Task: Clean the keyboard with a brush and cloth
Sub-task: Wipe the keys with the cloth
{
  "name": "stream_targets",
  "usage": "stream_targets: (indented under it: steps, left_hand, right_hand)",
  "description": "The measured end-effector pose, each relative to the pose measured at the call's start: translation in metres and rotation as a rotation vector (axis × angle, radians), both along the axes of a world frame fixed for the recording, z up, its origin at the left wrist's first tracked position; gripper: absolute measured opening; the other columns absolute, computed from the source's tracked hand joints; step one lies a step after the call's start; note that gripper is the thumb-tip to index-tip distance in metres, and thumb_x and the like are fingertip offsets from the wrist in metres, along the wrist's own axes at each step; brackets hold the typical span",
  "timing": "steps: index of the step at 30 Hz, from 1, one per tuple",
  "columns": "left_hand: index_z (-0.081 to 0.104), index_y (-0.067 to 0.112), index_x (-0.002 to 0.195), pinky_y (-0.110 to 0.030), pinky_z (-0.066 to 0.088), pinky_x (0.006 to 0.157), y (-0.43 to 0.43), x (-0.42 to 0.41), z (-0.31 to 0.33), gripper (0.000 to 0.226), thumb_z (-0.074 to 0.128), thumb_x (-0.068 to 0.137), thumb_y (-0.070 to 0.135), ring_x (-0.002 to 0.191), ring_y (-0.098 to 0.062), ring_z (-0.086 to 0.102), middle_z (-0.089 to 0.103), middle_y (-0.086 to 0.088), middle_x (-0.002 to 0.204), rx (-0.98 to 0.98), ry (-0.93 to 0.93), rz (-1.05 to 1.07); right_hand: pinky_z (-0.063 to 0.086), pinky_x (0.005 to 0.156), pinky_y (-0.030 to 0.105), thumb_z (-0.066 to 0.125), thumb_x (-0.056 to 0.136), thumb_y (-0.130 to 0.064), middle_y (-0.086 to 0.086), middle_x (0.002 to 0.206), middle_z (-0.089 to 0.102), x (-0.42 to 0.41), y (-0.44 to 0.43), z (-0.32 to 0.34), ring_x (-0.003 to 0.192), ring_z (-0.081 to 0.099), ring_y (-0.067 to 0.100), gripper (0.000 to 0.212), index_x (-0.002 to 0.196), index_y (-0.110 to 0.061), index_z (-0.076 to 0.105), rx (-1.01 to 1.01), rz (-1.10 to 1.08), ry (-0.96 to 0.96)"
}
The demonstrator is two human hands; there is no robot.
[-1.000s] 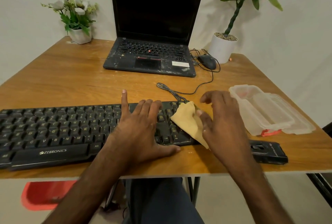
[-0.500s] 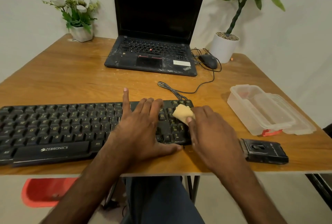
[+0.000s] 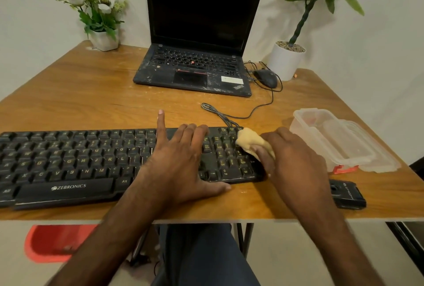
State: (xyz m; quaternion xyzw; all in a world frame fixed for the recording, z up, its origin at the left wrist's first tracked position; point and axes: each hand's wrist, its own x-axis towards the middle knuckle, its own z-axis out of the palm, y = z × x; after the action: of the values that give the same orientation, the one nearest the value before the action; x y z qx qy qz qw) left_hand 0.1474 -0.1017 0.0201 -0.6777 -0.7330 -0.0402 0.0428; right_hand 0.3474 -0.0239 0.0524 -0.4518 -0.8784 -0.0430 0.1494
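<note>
The black Zebronics keyboard (image 3: 68,161) lies along the near edge of the tabletop (image 3: 91,102). The left hand (image 3: 181,161) rests flat on its right-centre keys, fingers straight and spread. Just beside it, the right hand (image 3: 296,161) grips the bunched yellow cloth (image 3: 250,142) on the number pad. Wiping seems underway at this end, with the long left stretch probably left to do. No brush can be made out.

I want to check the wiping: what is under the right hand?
Under the right hand a yellow cloth sticks out, bunched on the numeric keys at the keyboard's right end. The rest of the cloth and the keys below the palm are covered.
</note>
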Motion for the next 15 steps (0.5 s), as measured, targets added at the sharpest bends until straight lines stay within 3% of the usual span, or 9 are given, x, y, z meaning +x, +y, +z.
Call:
stream_targets:
  steps: [3, 6, 8, 10, 13, 15]
  left_hand:
    - [0.013, 0.015, 0.148, -0.070, -0.014, 0.112, 0.001, 0.000, -0.002, 0.123, 0.016, 0.063, 0.104, 0.147, -0.017, 0.029, 0.034, -0.001, 0.153, -0.004, 0.025, 0.007]
    - [0.015, 0.015, 0.147, -0.070, -0.013, 0.113, 0.001, 0.001, -0.002, 0.122, 0.017, 0.064, 0.104, 0.145, -0.017, 0.031, 0.036, -0.001, 0.151, 0.004, 0.021, 0.011]
    - [0.015, 0.015, 0.147, -0.070, -0.013, 0.112, 0.001, 0.001, -0.002, 0.122, 0.017, 0.064, 0.104, 0.145, -0.017, 0.031, 0.036, -0.001, 0.151, 0.002, 0.021, 0.013]
    - [0.016, 0.015, 0.146, -0.070, -0.014, 0.112, 0.002, 0.001, -0.003, 0.119, 0.017, 0.065, 0.102, 0.144, -0.016, 0.032, 0.037, 0.000, 0.149, 0.015, 0.017, 0.009]
    - [0.018, 0.016, 0.145, -0.069, -0.015, 0.113, 0.001, 0.000, -0.003, 0.116, 0.018, 0.066, 0.100, 0.143, -0.015, 0.033, 0.039, 0.002, 0.147, 0.026, -0.008, 0.005]
    - [0.016, 0.017, 0.146, -0.069, -0.015, 0.113, 0.000, -0.001, -0.002, 0.119, 0.016, 0.064, 0.103, 0.144, -0.016, 0.032, 0.038, 0.000, 0.150, 0.008, 0.001, 0.004]
  right_hand:
    - [0.034, 0.077, 0.020, 0.034, 0.105, -0.044, -0.008, 0.131, 0.045, -0.020, -0.022, -0.004, 0.111, 0.046, 0.007, 0.040, 0.139, -0.027, 0.045, -0.008, 0.137, -0.011]
    - [0.041, 0.078, 0.022, 0.039, 0.105, -0.040, -0.005, 0.135, 0.047, -0.022, -0.029, -0.008, 0.119, 0.049, 0.010, 0.039, 0.139, -0.024, 0.047, -0.007, 0.146, -0.056]
    - [0.049, 0.066, 0.024, 0.060, 0.095, -0.037, -0.002, 0.119, 0.060, -0.019, -0.032, -0.007, 0.104, 0.061, 0.012, 0.033, 0.123, -0.022, 0.063, 0.032, 0.169, -0.073]
    - [0.047, 0.049, 0.021, 0.072, 0.081, -0.037, -0.003, 0.095, 0.066, -0.018, -0.033, -0.012, 0.081, 0.066, 0.012, 0.026, 0.102, -0.022, 0.072, 0.077, 0.251, -0.041]
    - [0.043, 0.044, 0.021, 0.067, 0.080, -0.039, -0.005, 0.091, 0.064, -0.019, -0.031, -0.018, 0.075, 0.064, 0.011, 0.027, 0.101, -0.024, 0.073, 0.096, 0.331, -0.112]
    - [0.040, 0.050, 0.020, 0.060, 0.086, -0.041, -0.005, 0.097, 0.064, -0.016, -0.021, -0.014, 0.079, 0.064, 0.010, 0.030, 0.108, -0.025, 0.071, 0.108, 0.262, -0.089]
